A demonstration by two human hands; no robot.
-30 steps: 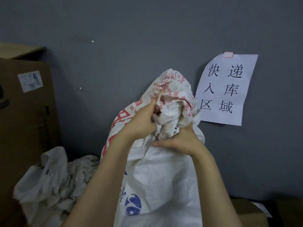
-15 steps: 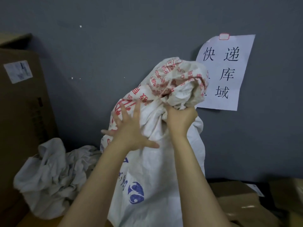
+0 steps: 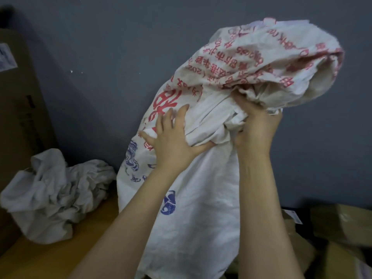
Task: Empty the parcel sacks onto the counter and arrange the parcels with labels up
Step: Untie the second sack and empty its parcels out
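Note:
A large white woven sack (image 3: 203,208) printed with red and blue characters stands upright in front of me, its bunched top flopping over to the right. My right hand (image 3: 255,129) grips the gathered neck of the sack from below. My left hand (image 3: 173,139) lies against the sack's left side with fingers spread, the thumb tucked under a fold. Brown paper parcels (image 3: 342,226) lie on the counter at the lower right, beside the sack's base. What the sack holds is hidden.
A crumpled, empty grey-white sack (image 3: 54,190) lies on the wooden counter (image 3: 56,252) at the left. A tall cardboard box (image 3: 18,121) with a label stands at the far left. A dark grey wall runs behind everything.
The sack's top has been lifted and swung to the right, covering the paper notice on the wall. My left hand now lies against the sack's side and my right hand keeps hold of the neck.

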